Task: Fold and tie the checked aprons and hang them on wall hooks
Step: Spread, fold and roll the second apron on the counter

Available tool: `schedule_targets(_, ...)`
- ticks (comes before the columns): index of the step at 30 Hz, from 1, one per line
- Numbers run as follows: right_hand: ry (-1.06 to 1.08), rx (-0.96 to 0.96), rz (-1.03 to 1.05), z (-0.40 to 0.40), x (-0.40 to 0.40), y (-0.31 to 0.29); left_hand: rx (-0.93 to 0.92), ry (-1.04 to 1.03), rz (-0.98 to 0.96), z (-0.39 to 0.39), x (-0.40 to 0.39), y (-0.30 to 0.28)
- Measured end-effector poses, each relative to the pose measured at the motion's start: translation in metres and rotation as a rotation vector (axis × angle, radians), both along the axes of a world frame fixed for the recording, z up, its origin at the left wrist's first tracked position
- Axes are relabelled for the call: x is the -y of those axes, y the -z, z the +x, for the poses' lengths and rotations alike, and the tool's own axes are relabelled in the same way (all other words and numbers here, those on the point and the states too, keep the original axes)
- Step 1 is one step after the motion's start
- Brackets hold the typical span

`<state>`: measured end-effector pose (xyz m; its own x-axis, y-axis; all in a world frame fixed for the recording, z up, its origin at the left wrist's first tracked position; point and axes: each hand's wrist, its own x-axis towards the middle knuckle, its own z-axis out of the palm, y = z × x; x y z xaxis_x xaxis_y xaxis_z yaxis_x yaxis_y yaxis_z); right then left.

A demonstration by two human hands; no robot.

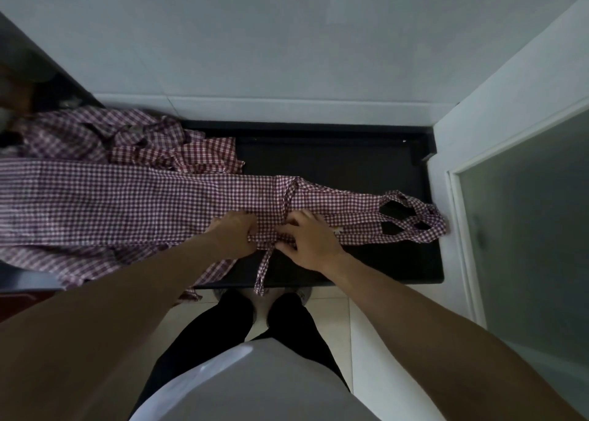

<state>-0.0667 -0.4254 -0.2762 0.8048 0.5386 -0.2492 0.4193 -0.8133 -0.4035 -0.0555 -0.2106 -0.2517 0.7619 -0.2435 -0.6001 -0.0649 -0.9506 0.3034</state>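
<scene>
A red-and-white checked apron (134, 197) lies folded lengthwise across the black counter (350, 162), its neck loop (414, 219) at the right end. A checked tie strap (285, 200) wraps around the apron's narrow middle, and one strap end (264, 270) hangs over the counter's front edge. My left hand (234, 232) grips the cloth and strap just left of the wrap. My right hand (310, 239) pinches the strap at the wrap's right side. A second checked apron (127, 140) lies crumpled behind at the left.
A grey tiled wall (287, 38) rises behind the counter. A white wall corner and a frosted glass panel (526, 229) stand at the right. The pale tiled floor (366, 325) and my dark trousers show below. Dark, blurred objects sit at the far left.
</scene>
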Motion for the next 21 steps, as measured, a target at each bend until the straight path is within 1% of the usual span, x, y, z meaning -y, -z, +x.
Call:
schedule_targets(4, 0.071, -0.020, 0.043, 0.001, 0.016, -0.004, -0.025, -0.015, 0.172, 0.018, -0.008, -0.007)
schedule_targets(7, 0.072, -0.029, 0.017, 0.001, 0.026, -0.008, 0.029, -0.005, 0.223, 0.031, -0.017, -0.011)
schedule_targets(11, 0.080, -0.020, -0.017, -0.001, 0.034, -0.010, 0.120, -0.022, 0.168, 0.041, -0.017, -0.016)
schedule_targets(15, 0.168, 0.063, -0.080, -0.004, 0.053, -0.010, 0.140, 0.060, 0.134, 0.048, -0.006, -0.021)
schedule_targets(18, 0.253, 0.108, -0.158, -0.007, 0.073, -0.013, 0.301, 0.056, 0.051, 0.054, -0.008, -0.028)
schedule_targets(21, 0.226, 0.022, -0.286, -0.002, 0.068, -0.029, 0.455, 0.034, -0.018, 0.062, -0.031, -0.034)
